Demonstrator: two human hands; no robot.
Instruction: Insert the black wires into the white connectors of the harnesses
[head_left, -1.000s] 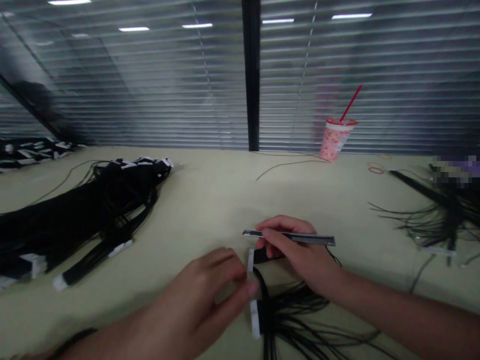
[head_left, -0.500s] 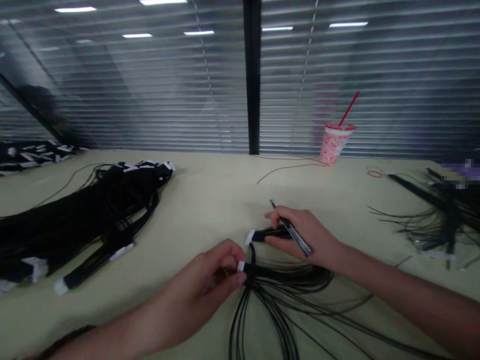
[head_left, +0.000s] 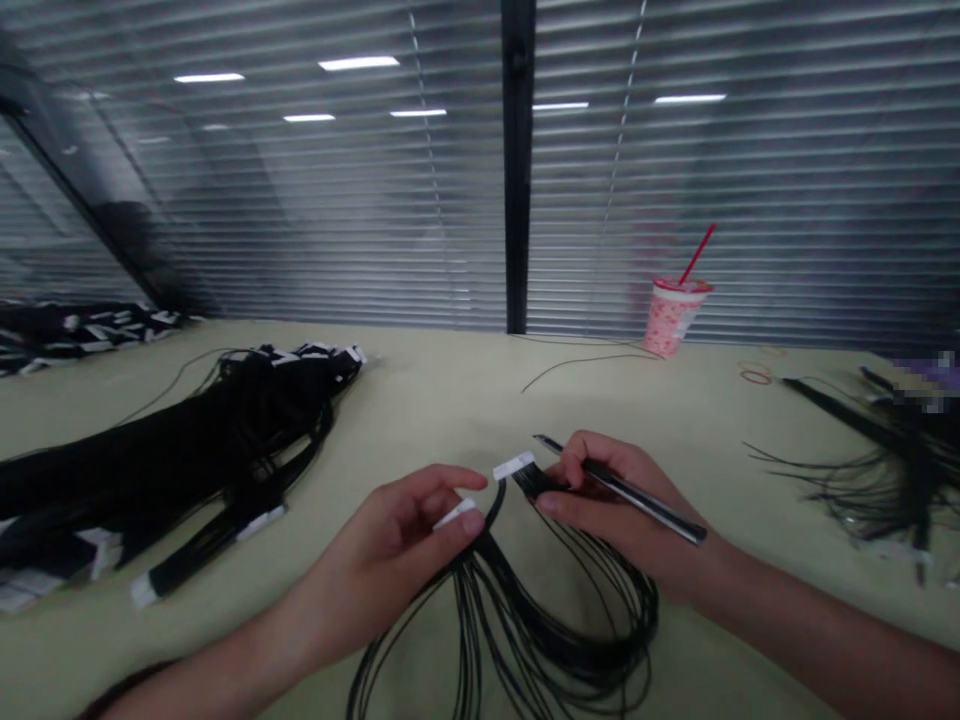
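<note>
My left hand [head_left: 409, 545] pinches a white connector [head_left: 456, 513] between thumb and fingers, its index finger stretched toward a second one. That second white connector [head_left: 514, 465] ends a bundle of thin black wires [head_left: 531, 482], which my right hand [head_left: 619, 490] grips just behind it. Across the same right hand lies a slim, pointed, dark and silver pen-like tool [head_left: 649, 507]; its tip points left, above the wires. A loop of black wires [head_left: 592, 650] joins the two ends and hangs below my hands, with more strands running toward the near edge.
At left lies a large pile of black wire harnesses [head_left: 187, 420] with white connectors, and another pile [head_left: 90, 325] farther back. A pink cup [head_left: 671, 320] with a red straw stands near the blinds [head_left: 337, 220]. More black wires [head_left: 892, 450] and rubber bands [head_left: 754, 373] are at right.
The right-hand connector has turned to face the left hand more squarely. My left hand has moved slightly left and tilted its connector, and the wires have swung leftward. The view has tipped upward.
</note>
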